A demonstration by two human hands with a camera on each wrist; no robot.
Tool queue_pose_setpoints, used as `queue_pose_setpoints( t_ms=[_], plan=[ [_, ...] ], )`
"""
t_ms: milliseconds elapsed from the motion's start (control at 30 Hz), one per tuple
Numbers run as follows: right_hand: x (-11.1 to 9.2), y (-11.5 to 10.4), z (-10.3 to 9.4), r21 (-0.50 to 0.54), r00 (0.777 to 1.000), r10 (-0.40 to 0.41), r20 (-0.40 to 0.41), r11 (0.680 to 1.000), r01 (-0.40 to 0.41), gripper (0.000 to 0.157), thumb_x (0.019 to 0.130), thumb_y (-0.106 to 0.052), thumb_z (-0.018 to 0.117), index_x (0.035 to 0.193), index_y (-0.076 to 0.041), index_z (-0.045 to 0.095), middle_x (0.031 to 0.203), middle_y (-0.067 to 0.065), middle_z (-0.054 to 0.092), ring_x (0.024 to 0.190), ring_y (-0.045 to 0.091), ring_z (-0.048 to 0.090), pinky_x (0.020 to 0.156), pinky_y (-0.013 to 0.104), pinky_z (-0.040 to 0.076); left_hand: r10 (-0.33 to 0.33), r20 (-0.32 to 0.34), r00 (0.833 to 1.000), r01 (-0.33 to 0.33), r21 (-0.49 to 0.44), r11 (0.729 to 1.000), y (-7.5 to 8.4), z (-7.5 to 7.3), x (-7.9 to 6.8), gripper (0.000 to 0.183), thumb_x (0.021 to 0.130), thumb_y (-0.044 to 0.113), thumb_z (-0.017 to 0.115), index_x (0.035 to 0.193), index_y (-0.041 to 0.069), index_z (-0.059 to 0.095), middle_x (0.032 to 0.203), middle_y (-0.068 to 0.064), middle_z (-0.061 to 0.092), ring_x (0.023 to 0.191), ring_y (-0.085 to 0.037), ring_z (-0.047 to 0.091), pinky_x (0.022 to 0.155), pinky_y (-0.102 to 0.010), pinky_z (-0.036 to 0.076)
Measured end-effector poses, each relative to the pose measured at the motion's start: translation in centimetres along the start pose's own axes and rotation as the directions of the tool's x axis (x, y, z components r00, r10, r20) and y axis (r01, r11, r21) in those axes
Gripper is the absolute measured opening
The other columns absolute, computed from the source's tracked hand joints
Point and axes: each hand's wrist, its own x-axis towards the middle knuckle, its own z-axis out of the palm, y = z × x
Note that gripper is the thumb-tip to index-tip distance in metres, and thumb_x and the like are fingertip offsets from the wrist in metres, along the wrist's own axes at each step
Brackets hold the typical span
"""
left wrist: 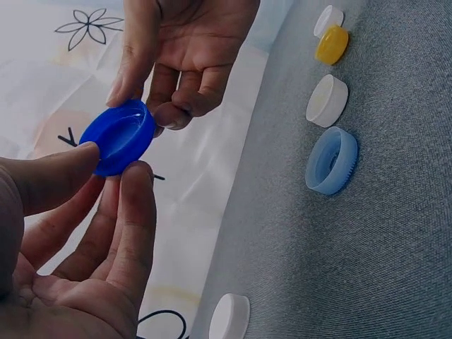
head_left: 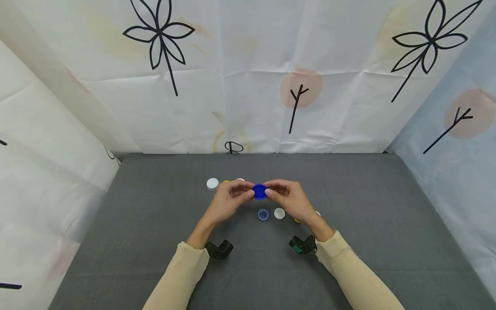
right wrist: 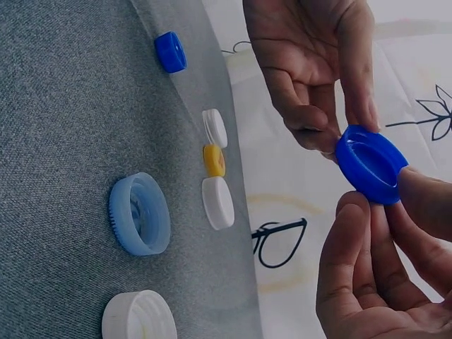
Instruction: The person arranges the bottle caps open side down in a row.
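Observation:
Both hands pinch one dark blue bottle cap (head_left: pixel 259 191) between them, raised above the table, its hollow side toward the head camera. My left hand (head_left: pixel 229 200) grips its left edge with thumb and fingertips. On the opposite edge, the thumb and fingers of my right hand (head_left: pixel 289 199) do the same. The left wrist view shows the cap (left wrist: pixel 123 138) tilted, with a raised rim. Just below the hands lie a light blue cap (head_left: pixel 263 215) and a white cap (head_left: pixel 279 213), both hollow side up. A yellow cap (left wrist: pixel 332 45) lies farther along, partly covered by the right hand in the head view.
Behind the left hand is another row: a white cap (head_left: pixel 212 184), a yellow cap (right wrist: pixel 214 161) and a second white cap (right wrist: pixel 217 203). A blue cap (right wrist: pixel 170 53) sits farther off in the right wrist view. Patterned cloth (head_left: pixel 252 107) hangs behind the grey table (head_left: pixel 162 258).

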Motion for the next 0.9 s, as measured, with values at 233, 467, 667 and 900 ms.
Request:
queue_pose_setpoints(
  t_ms=[233,467,667,900],
  plan=[
    [0.1,0.1,0.1,-0.020,0.999,-0.054,-0.009,0.998,0.053,0.021,0.098,-0.005,0.067,0.117,0.004,0.070,0.110,0.017,0.071,0.099,0.039,0.068,0.087,0.041,0.057,-0.070,0.016,0.997,0.070,0.009,0.998,-0.2,0.0,0.2,0.027,0.103,0.014,0.062,0.114,-0.010,0.068,0.100,-0.030,0.070,0.088,-0.033,0.072,0.081,-0.035,0.060],
    [0.0,0.2,0.1,-0.019,0.997,-0.076,0.018,0.997,0.076,0.021,0.096,-0.004,0.070,0.116,0.002,0.072,0.110,0.016,0.068,0.101,0.037,0.067,0.086,0.031,0.057,-0.123,0.023,0.992,0.123,0.003,0.992,-0.2,0.0,0.5,0.029,0.099,0.014,0.069,0.114,-0.010,0.069,0.104,-0.031,0.070,0.097,-0.044,0.070,0.087,-0.045,0.058],
    [0.3,0.3,-0.4,-0.044,0.996,-0.005,0.085,0.999,0.009,0.030,0.097,-0.009,0.070,0.125,0.001,0.069,0.115,0.015,0.068,0.103,0.028,0.068,0.086,0.031,0.057,-0.081,0.062,0.995,0.077,0.063,0.995,-0.1,-0.8,0.7,0.030,0.093,0.010,0.075,0.118,-0.006,0.069,0.109,-0.017,0.072,0.101,-0.031,0.071,0.088,-0.040,0.057],
    [2.0,0.5,-0.8,-0.083,0.986,0.039,0.164,0.996,-0.025,0.040,0.092,-0.002,0.074,0.129,0.008,0.063,0.113,0.022,0.067,0.100,0.032,0.068,0.083,0.029,0.058,0.015,0.129,0.992,-0.040,0.193,0.980,-0.5,-1.7,1.7,0.036,0.090,0.004,0.077,0.123,-0.007,0.067,0.115,-0.018,0.069,0.102,-0.029,0.069,0.089,-0.035,0.057]
  ],
)
